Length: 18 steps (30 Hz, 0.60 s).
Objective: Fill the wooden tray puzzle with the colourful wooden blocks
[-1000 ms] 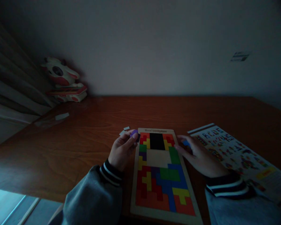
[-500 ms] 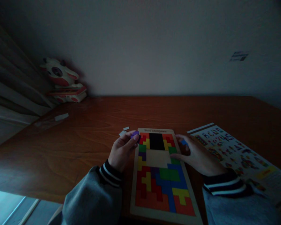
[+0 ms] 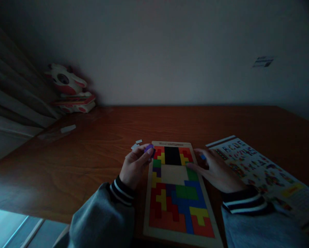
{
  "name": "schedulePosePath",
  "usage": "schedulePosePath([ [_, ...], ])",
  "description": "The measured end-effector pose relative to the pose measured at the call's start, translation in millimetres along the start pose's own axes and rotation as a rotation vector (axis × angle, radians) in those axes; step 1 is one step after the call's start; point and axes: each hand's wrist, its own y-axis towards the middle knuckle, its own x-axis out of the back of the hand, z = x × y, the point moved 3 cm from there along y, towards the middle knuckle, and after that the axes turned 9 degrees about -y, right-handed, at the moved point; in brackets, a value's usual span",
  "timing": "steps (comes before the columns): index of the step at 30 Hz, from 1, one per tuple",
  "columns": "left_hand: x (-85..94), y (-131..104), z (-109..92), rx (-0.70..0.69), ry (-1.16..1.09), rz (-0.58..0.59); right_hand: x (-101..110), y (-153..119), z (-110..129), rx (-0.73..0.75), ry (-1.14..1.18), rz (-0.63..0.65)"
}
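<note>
Between the thumb and fingers of my left hand (image 3: 134,166) is a purple puzzle piece (image 3: 149,148), held above the upper left edge of a wooden block puzzle board (image 3: 156,231). My right hand (image 3: 211,169) is at the board's right edge, thumb spread from the fingers and its tip at or just over a green piece (image 3: 192,174). A small blue piece (image 3: 203,157) shows beside its fingers; whether they touch it is unclear. Coloured pieces fill the lower board and both upper sides. The middle shows bare wood, and a black block (image 3: 172,156) lies at the top.
A printed sheet of coloured figures (image 3: 257,165) lies to the right, partly under my right forearm. Small white pieces (image 3: 139,141) lie beyond my left hand. A white strip (image 3: 68,128) and a cow-shaped toy (image 3: 72,88) are at the left, near a curtain (image 3: 12,93).
My right thumb has shifted slightly up the board, showing more of the green piece below it. My left hand stays almost still with the purple piece.
</note>
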Motion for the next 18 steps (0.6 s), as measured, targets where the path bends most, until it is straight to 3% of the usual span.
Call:
schedulePosePath([
  [11, 0.5, -0.1, -0.9, 0.0, 0.016, -0.001, 3.6, -0.2, 1.8, -0.009, 0.029, -0.087],
  [18, -1.3, -0.7, -2.4, -0.007, 0.004, 0.011, 3.9, -0.9, 3.0, 0.017, 0.031, -0.021],
])
